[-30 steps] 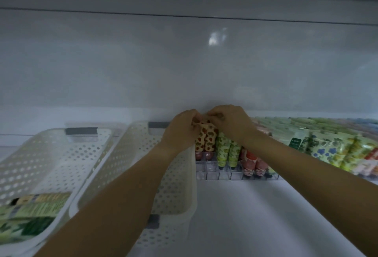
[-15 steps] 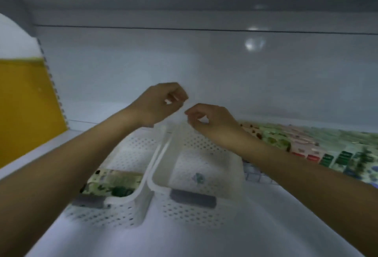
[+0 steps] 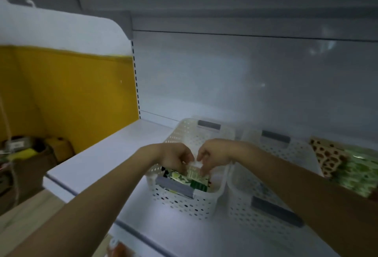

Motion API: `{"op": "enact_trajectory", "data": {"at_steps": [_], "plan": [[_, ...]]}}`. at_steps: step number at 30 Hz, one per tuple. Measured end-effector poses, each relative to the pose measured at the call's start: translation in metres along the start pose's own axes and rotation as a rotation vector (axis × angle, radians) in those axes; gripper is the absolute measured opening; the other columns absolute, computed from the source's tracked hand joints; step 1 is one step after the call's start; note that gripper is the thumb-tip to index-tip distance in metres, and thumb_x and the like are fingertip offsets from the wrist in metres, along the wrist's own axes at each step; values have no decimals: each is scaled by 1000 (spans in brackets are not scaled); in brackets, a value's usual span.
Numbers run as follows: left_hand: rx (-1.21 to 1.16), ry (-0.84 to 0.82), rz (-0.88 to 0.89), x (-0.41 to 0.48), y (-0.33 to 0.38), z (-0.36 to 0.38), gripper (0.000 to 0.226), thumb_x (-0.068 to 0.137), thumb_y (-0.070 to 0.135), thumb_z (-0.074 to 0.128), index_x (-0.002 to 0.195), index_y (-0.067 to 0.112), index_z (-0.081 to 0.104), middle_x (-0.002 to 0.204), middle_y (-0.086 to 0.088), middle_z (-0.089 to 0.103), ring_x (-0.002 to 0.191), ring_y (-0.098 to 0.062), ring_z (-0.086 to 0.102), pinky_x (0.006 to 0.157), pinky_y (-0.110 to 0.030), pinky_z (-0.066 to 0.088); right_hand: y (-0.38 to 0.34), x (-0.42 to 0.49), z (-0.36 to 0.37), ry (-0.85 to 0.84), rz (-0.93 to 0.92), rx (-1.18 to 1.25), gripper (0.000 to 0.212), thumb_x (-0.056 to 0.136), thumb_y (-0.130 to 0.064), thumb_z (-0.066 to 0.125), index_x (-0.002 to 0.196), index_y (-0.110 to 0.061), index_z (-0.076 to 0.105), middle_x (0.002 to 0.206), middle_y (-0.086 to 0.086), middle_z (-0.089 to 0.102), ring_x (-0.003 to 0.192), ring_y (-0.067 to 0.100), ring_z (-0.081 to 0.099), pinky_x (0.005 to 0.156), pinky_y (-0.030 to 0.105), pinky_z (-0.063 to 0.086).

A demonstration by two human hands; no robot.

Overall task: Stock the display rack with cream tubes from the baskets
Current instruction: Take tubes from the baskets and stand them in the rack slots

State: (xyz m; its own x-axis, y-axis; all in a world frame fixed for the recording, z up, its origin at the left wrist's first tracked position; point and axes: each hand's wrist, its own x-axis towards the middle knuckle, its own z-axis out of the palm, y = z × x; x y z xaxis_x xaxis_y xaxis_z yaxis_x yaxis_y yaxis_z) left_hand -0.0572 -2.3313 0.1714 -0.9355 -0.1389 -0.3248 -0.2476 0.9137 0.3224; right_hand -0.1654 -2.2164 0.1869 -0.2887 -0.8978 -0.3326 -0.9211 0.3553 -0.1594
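Nearest, in the lower middle of the frame, a white perforated plastic basket (image 3: 184,203) with grey handle strips stands on the shelf. The green-patterned cream tubes (image 3: 192,181) lie flat in its near end. Both hands are down inside it. The left hand (image 3: 173,157) curls its fingers onto the pile, but blur hides whether they have closed on anything. The right hand (image 3: 216,153) pinches the pale crimped end of the top tube between thumb and fingertips.

The step in hand looks like picking up the next tubes. It would go best by gripping each tube around its body, not by the thin crimp, and lifting straight up clear of the basket wall. Keeping the printed faces one way should help them slot in neatly.

Just to the right, a second white perforated basket (image 3: 255,205) sits beside the first and looks nearly empty. Further right, at the frame's edge, stocked rows of spotted and green tubes (image 3: 360,172) lean together, and the rack under them is not visible.

The smooth white shelf board (image 3: 98,160) runs back to a pale grey rear panel (image 3: 245,84). A yellow wall (image 3: 71,97) fills the upper left. Cardboard boxes (image 3: 30,158) sit low at the left edge.
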Motion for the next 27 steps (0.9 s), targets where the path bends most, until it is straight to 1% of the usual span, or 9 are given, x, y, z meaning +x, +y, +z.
{"op": "enact_trajectory", "data": {"at_steps": [3, 6, 10, 14, 18, 20, 23, 25, 27], "plan": [[64, -8, -33, 2, 0, 3, 34, 87, 9, 56, 121, 9, 56, 117, -3, 60, 104, -22, 56, 89, -30, 46, -4, 10, 5, -102, 82, -202, 63, 73, -51, 70, 127, -23, 54, 121, -3, 58, 105, 18, 54, 87, 31, 47], [106, 47, -37, 8, -3, 5, 30, 86, 13, 56, 116, 14, 60, 119, -4, 62, 105, -21, 56, 92, -31, 45, -7, 19, 13, -75, 99, -353, 44, 79, -48, 64, 111, -18, 62, 94, -3, 60, 82, 15, 54, 59, 24, 40], [177, 161, -77, 18, -4, 6, 27, 87, 20, 59, 112, 9, 59, 116, -9, 61, 102, -24, 55, 83, -28, 41, -3, 28, 15, 68, 119, -309, 26, 84, -27, 59, 104, -10, 64, 73, -2, 52, 64, 14, 48, 49, 23, 32], [116, 331, -43, 20, -5, 5, 24, 82, 19, 65, 102, 7, 62, 104, -8, 59, 88, -17, 49, 73, -23, 35, 2, 28, 14, 198, 131, -186, 24, 82, -25, 65, 100, -9, 64, 80, 1, 56, 71, 18, 52, 49, 22, 32], [-29, 486, 5, 15, -2, 1, 15, 82, 19, 66, 93, 11, 58, 82, 1, 55, 69, -10, 45, 52, -14, 31, 14, 18, -4, 346, 89, 97, 23, 83, -19, 65, 99, -3, 66, 82, 6, 57, 75, 17, 53, 52, 22, 35], [-185, 579, 34, 10, 1, -5, 16, 82, 21, 68, 80, 19, 52, 70, 9, 49, 60, -5, 43, 49, -13, 31, 25, 6, -20, 419, 42, 321, 24, 83, -20, 67, 97, 0, 67, 84, 11, 63, 76, 20, 57, 62, 27, 44], [-453, 686, 132, 4, 10, -14, 20, 81, 21, 69, 72, 20, 52, 65, 3, 51, 58, -12, 44, 55, -22, 34, 37, -18, -34, 511, -34, 719, 17, 83, -19, 68, 88, -4, 66, 82, 9, 64, 78, 19, 60, 72, 30, 48], [-650, 736, 176, 1, 24, -22, 9, 84, 18, 66, 83, 12, 60, 77, -10, 64, 68, -20, 57, 63, -31, 44, 41, -32, -38, 527, -52, 977, 8, 85, -17, 65, 86, -10, 64, 89, 7, 67, 81, 16, 63, 77, 24, 49], [-875, 740, 203, 0, 40, -29, 10, 87, 13, 62, 94, 8, 62, 92, -15, 69, 81, -25, 66, 73, -36, 54, 44, -45, -40, 525, -68, 1189, 5, 87, -17, 61, 90, -13, 63, 94, 5, 68, 83, 15, 65, 82, 26, 50]]}}
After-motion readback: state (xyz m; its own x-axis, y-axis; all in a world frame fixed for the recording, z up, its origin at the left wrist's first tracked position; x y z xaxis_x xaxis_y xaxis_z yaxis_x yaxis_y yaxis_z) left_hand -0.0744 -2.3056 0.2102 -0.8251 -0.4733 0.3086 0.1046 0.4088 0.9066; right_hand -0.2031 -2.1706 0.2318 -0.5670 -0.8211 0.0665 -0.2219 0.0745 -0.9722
